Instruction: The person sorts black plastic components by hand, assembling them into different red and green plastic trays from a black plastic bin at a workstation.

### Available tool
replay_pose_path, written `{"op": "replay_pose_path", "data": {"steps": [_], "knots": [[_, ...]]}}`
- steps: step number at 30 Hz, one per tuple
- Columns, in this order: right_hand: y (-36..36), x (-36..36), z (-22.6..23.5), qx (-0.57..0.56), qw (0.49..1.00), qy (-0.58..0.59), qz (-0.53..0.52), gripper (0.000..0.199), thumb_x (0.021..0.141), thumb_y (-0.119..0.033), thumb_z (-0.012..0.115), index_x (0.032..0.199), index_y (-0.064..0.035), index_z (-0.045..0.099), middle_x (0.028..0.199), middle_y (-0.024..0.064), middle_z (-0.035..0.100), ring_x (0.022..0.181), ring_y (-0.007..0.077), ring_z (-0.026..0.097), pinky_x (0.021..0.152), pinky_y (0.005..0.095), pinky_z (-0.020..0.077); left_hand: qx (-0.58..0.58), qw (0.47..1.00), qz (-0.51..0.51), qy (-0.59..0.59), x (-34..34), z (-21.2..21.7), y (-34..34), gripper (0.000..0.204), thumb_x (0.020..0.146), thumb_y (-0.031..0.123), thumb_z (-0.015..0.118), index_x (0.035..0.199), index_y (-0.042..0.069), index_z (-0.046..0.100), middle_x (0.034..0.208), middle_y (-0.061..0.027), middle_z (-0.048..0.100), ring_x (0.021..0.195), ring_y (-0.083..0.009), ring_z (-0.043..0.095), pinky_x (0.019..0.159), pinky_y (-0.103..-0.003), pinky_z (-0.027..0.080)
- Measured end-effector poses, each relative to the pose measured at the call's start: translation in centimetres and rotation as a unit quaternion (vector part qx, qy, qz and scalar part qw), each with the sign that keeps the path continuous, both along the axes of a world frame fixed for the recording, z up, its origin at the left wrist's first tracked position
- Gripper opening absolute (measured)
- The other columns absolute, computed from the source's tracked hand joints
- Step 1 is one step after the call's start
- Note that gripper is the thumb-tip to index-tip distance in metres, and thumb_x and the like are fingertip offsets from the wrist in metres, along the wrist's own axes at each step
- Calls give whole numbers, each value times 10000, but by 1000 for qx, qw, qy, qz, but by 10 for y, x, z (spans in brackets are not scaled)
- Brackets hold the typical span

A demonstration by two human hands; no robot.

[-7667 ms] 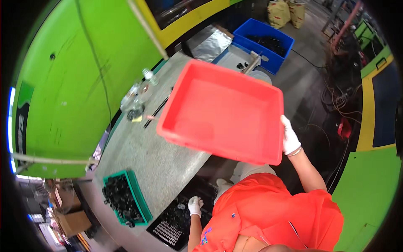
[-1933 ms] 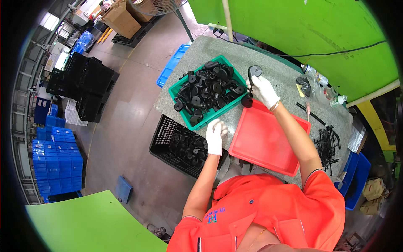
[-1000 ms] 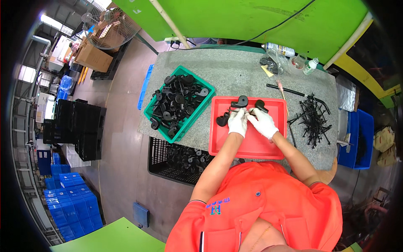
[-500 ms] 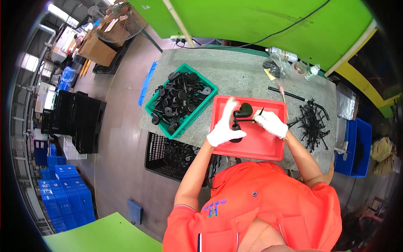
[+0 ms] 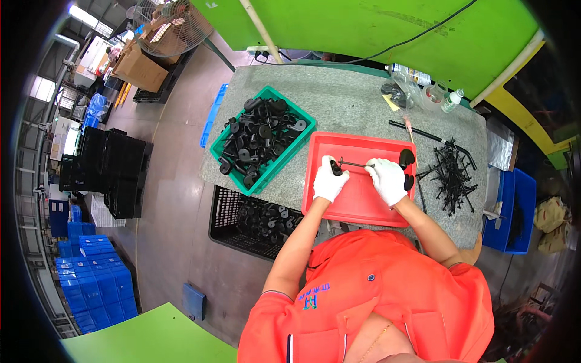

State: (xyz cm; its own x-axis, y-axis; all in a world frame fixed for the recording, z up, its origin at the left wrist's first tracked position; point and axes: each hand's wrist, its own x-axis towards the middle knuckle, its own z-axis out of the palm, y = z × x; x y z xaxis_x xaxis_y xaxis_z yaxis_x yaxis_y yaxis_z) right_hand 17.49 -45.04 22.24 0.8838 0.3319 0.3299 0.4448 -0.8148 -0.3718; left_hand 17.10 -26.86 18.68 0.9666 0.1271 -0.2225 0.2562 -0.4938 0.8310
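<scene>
A grey worktop stands before me, a shallow red tray on it beside a green bin (heaped with black parts). Over the tray, the gloved left hand curls its fingers round a rounded black piece; the gloved right hand pinches a thin black rod spanning between them.

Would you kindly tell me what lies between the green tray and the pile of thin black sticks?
In the head view, the red tray lies between the green tray and the black sticks.
</scene>
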Motion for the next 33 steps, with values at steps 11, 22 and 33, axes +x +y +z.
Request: {"op": "replay_pose_path", "data": {"steps": [11, 22, 33], "knots": [[-6, -14, -27, 59, 978, 180, -87, 231, 892, -308, 502, 822, -94, 552, 643, 94, 572, 585, 272, 583, 552, 390, 451, 41, 996, 65, -40, 8, -34, -23, 377, 696, 219, 668, 1001, 126, 466, 810, -134, 574, 792, -344, 590, 683, -451, 479], [-49, 27, 1, 649, 631, 424, 37, 314, 957, -341, 411, 874, -58, 520, 564, -65, 350, 457, 29, 278, 413, 193, 217, 217, 953, -180, -113, 19, -23, 5, 644, 706, 304, 712, 1231, 60, 430, 1371, -118, 375, 1280, -341, 320, 1010, -435, 320], [4, 33, 9, 789, 520, 317, 77, 295, 943, -339, 454, 893, -55, 518, 562, -68, 310, 472, 42, 282, 425, 197, 227, -234, 938, -213, -143, 8, -10, -72, 616, 610, 209, 748, 1116, 49, 435, 1003, -124, 544, 950, -231, 545, 827, -344, 445]]}}
